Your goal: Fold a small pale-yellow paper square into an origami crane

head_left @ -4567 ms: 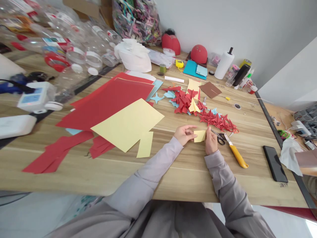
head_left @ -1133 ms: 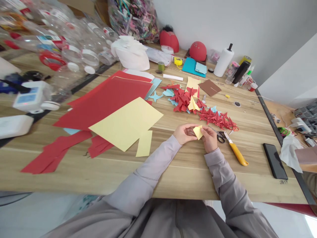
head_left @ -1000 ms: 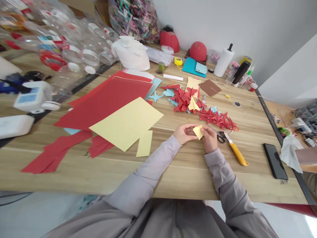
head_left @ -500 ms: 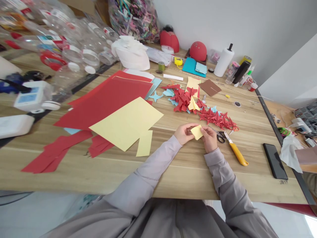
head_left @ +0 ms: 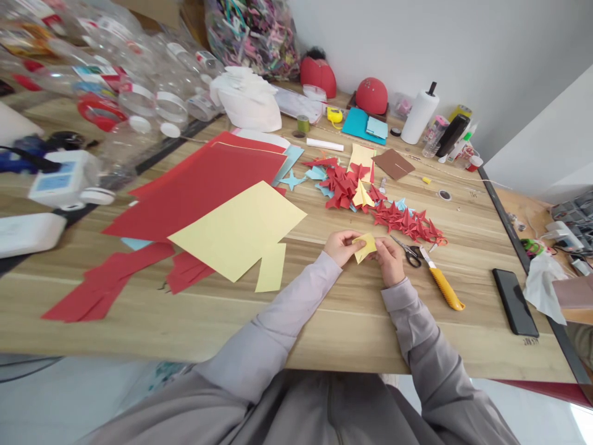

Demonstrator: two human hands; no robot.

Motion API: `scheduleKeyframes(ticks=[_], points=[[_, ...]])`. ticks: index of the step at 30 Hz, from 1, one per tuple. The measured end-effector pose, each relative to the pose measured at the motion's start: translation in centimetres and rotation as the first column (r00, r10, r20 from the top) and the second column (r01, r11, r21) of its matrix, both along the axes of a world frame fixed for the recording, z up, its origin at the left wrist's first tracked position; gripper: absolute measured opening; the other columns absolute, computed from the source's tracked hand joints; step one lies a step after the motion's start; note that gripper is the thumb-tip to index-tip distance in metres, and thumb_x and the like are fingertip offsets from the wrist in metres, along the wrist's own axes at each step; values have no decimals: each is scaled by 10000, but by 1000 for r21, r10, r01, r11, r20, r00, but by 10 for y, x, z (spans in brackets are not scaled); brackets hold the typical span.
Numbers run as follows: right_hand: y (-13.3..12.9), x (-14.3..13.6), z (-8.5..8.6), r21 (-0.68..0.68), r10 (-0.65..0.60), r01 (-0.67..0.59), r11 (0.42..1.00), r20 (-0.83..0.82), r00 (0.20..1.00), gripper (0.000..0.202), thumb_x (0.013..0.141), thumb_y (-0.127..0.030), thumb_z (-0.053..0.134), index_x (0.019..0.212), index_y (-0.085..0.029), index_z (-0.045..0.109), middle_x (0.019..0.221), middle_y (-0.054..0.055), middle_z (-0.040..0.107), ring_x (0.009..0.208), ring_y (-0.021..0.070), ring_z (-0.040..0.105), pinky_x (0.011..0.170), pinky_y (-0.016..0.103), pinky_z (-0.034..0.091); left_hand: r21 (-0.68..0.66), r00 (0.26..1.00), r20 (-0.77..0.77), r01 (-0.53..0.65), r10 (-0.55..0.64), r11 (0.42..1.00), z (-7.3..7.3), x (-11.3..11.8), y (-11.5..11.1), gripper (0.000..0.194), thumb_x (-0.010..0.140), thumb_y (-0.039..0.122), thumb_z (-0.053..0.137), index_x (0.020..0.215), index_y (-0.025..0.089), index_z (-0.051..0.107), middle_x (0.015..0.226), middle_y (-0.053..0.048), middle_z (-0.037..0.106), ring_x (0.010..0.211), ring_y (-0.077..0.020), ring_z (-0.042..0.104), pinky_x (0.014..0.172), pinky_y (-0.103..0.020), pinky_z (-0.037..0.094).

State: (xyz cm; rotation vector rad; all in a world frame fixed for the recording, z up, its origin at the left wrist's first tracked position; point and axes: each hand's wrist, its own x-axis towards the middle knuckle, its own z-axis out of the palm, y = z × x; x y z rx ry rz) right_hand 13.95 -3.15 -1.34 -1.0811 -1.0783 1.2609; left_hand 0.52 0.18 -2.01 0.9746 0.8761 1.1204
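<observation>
A small piece of yellow paper (head_left: 365,248) is held between my two hands above the wooden table. My left hand (head_left: 341,247) pinches its left side, and my right hand (head_left: 390,259) pinches its right edge. Just right of my right hand lie black scissors (head_left: 411,254) and a knife with a yellow handle (head_left: 445,288). Beyond my hands is a heap of folded red paper stars (head_left: 343,187) with some light blue and yellow ones. To the left lie a large yellow sheet (head_left: 238,232) and a yellow strip (head_left: 271,267).
Large red sheets (head_left: 199,179) and red strips (head_left: 104,284) cover the left. Plastic bottles (head_left: 134,93) crowd the back left. A phone (head_left: 515,301) lies at the right; a white roll (head_left: 419,117) stands at the back.
The small yellow paper has turned between my fingers and looks more opened out, with its lower corner pointing down. My left thumb now lies over its left part.
</observation>
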Motion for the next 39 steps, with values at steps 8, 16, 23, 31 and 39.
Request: scheduleKeyframes(ticks=[8,16,23,31,39], points=[[2,-3,0,16,-47,46,999,110,993,229,632,-379,694,737,-196,604,667,-2,636,605,144,569,604,291,464,84,985,-168,-31,44,996,-3,0,-1,273,543,327,729,715,123,667,662,-33,654,606,-136,568,610,-273,452],[1,-4,1,-7,-47,48,999,129,991,245,605,-383,713,713,-196,597,639,-5,615,578,137,543,567,278,444,214,958,-279,-11,72,977,-4,-2,-2,228,618,356,683,697,142,684,681,-41,655,634,-146,576,607,-270,455],[0,-4,2,9,-20,19,1000,135,991,251,620,-401,699,733,-202,594,643,-7,602,588,140,527,563,278,436,370,927,-338,-25,160,929,3,-2,-5,169,647,320,668,691,159,696,725,-52,647,661,-150,581,594,-262,454],[1,-4,-4,61,19,-33,998,221,975,179,680,-354,653,713,-193,580,623,-21,544,557,115,476,534,252,375,428,946,-286,-16,152,904,8,-1,-9,135,686,248,623,756,170,708,862,-79,671,790,-177,609,689,-296,485],[0,-4,-5,84,0,-27,996,309,951,146,685,-324,626,691,-194,560,604,-25,517,550,112,448,520,247,365,399,966,-207,-63,157,915,13,-1,-11,147,697,302,638,751,189,714,836,-61,685,782,-170,616,738,-306,498]])
